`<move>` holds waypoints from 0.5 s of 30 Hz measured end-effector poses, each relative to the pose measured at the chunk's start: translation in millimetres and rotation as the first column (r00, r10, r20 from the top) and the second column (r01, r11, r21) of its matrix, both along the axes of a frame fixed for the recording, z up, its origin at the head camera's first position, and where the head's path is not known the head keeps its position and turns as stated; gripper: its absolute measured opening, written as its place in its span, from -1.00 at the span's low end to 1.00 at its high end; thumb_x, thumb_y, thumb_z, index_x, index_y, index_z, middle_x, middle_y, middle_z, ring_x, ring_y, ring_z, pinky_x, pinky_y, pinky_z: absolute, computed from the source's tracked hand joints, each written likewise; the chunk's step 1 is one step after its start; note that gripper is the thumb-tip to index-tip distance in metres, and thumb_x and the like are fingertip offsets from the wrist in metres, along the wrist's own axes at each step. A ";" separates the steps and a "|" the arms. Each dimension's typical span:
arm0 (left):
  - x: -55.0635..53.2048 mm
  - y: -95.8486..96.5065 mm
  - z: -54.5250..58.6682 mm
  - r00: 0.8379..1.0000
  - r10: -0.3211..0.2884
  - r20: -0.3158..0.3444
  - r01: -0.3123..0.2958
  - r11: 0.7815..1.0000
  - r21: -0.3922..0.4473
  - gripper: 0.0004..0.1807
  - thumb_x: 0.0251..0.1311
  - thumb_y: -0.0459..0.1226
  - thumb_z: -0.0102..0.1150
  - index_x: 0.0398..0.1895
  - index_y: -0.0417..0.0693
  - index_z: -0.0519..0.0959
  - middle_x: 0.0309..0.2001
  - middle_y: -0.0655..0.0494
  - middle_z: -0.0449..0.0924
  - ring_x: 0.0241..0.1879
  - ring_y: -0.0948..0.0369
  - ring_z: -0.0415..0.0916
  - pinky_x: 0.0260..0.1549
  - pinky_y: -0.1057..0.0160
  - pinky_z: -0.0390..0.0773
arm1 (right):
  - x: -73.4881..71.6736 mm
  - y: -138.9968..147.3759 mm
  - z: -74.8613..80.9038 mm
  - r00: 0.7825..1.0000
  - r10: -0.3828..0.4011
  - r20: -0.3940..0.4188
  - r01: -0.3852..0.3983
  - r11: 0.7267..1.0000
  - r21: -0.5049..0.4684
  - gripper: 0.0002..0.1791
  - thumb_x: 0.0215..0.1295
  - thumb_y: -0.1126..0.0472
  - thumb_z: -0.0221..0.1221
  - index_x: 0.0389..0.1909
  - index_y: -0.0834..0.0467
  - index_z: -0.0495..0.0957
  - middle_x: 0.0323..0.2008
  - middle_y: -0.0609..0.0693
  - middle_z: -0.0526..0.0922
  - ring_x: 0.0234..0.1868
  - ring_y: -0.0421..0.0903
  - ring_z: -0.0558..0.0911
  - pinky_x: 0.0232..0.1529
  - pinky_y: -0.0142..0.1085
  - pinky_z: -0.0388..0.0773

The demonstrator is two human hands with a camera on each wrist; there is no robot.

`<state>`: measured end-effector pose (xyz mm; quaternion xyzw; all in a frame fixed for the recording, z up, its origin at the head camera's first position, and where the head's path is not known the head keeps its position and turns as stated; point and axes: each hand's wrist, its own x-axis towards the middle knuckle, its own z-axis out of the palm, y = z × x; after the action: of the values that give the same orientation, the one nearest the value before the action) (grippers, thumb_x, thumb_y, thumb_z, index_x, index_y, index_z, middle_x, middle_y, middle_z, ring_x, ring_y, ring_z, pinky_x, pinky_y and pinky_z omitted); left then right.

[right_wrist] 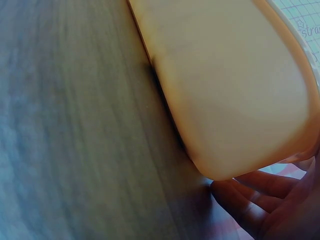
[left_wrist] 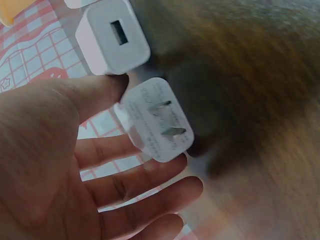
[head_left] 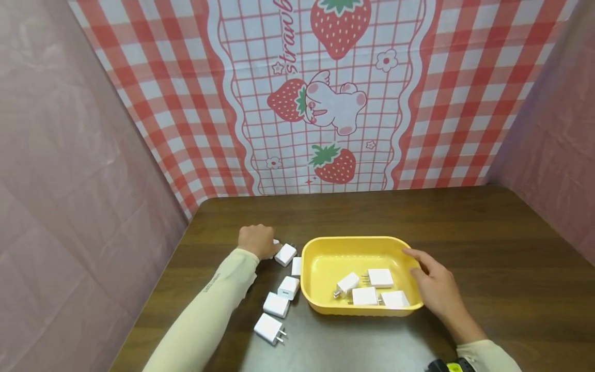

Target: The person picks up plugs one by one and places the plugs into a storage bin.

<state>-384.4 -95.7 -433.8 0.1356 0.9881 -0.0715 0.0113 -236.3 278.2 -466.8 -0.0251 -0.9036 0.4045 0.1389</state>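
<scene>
My left hand (head_left: 256, 241) reaches over the table's left side. In the left wrist view its thumb and fingers pinch a white charger plug (left_wrist: 145, 107) with two metal prongs facing out. Another white charger (left_wrist: 116, 35) with a USB port lies right by the thumb. At the right end of a yellow plastic tray (head_left: 353, 311), my right hand (head_left: 439, 287) holds the rim, thumb and index finger over its edge. The right wrist view has its fingers (right_wrist: 245, 202) against the tray's outer end. Several white chargers (head_left: 380, 278) lie loose inside the tray.
Left of the tray, several more chargers (head_left: 276, 305) form a line on the brown wooden table (head_left: 502, 248), the nearest with its prongs (head_left: 281, 337) showing. A red checked strawberry cloth (head_left: 186, 93) hangs behind. Pink fabric (head_left: 69, 181) hangs at both sides.
</scene>
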 end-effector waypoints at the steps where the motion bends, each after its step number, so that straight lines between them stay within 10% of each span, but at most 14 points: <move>1: 0.2 -0.8 -0.5 1.000 -0.002 0.002 0.002 1.000 0.003 -0.52 0.21 0.18 0.21 -0.57 0.00 0.58 -0.61 0.11 0.53 -0.58 0.14 0.47 -0.55 0.06 0.50 | 0.2 -0.1 0.4 1.000 0.000 0.003 0.000 1.000 0.001 -0.60 0.46 0.28 0.03 0.25 0.15 0.54 0.17 0.27 0.57 -0.01 0.13 0.54 -0.19 -0.27 0.43; 15: 0.3 -3.1 -2.8 0.999 -0.004 -0.041 0.006 0.999 0.036 -0.58 0.19 0.07 0.25 -0.64 0.00 0.55 -0.68 0.13 0.47 -0.63 0.15 0.44 -0.61 0.07 0.48 | 0.9 -1.8 1.7 1.000 -0.008 0.023 0.008 1.000 0.006 -0.60 0.46 0.25 0.02 0.27 0.14 0.53 0.17 0.26 0.57 -0.01 0.14 0.55 -0.19 -0.22 0.45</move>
<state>-384.1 -98.8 -436.7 0.1368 0.9889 -0.0564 -0.0115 -235.4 276.4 -465.1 -0.0330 -0.9062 0.4011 0.1300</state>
